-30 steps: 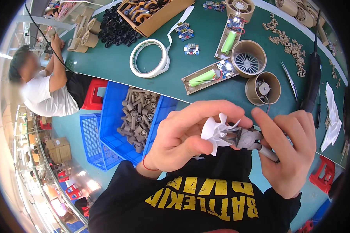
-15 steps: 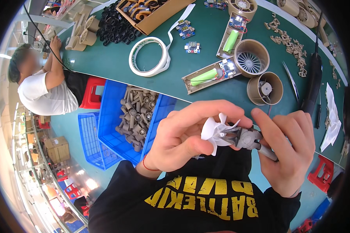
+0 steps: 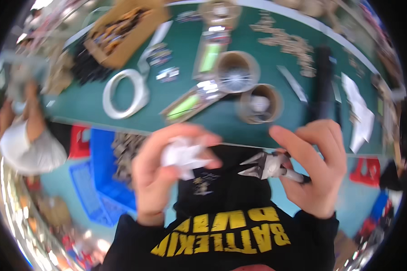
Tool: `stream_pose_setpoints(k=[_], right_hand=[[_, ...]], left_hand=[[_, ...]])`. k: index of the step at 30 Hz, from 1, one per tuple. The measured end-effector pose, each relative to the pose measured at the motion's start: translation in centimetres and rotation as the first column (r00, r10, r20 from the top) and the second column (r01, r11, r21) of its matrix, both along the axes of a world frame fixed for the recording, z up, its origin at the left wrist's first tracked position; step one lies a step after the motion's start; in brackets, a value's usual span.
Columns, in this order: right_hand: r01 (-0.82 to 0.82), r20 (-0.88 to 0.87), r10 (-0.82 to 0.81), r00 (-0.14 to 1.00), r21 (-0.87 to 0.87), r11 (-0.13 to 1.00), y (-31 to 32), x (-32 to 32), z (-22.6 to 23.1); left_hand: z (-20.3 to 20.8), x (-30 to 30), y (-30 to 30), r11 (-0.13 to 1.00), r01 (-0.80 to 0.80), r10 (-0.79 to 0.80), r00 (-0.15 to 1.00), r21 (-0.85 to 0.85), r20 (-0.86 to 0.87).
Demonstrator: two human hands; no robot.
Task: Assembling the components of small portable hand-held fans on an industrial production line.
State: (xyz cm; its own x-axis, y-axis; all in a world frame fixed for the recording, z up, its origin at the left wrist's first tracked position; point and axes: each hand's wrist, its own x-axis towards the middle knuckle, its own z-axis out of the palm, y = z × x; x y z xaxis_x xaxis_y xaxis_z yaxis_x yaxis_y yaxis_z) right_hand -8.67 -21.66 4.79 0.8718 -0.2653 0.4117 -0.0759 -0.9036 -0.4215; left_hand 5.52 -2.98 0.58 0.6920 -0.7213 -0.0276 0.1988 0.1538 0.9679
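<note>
My left hand (image 3: 151, 165) is closed around a white fan impeller (image 3: 182, 156), its blades blurred between the fingers and thumb. In my right hand (image 3: 316, 160) is a pair of pliers (image 3: 272, 166), the pointed jaws spread and directed toward the impeller. A gap separates the jaw tips from the impeller. Past my hands on the green table are a beige round housing with a motor (image 3: 259, 104) inside and a second beige ring housing (image 3: 253, 67). Beside these lie beige handle shells with a green battery (image 3: 184, 109) and small circuit boards.
A white tape roll (image 3: 142, 93) and a cardboard box (image 3: 111, 52) of parts sit left on the table. Tweezers (image 3: 292, 83), a black tool (image 3: 320, 86) and white paper (image 3: 358, 113) lie right. A blue crate (image 3: 100, 158) stands below left; a person (image 3: 31, 147) sits beyond it.
My hands have moved apart. The plier jaws have opened and come off the impeller, which stays in my left hand. The whole view has shifted and blurred.
</note>
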Motion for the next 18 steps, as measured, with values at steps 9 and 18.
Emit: stream_pose_setpoints(k=[9, 18], right_hand=[[0.846, 0.042, -0.845, 0.534, -0.029, 0.533, -16.3, -13.0, -2.3], [0.71, -0.14, -0.778, 0.613, -0.334, 0.62, -28.0, -21.2, -8.5]], left_hand=[[-1.1, -1.8, -1.4, 0.992, 0.036, -0.035, 0.999, -0.122, 0.01], [-1.3, -0.4, -2.4, 0.899, 0.322, -0.314, 0.946, -0.296, 0.077]])
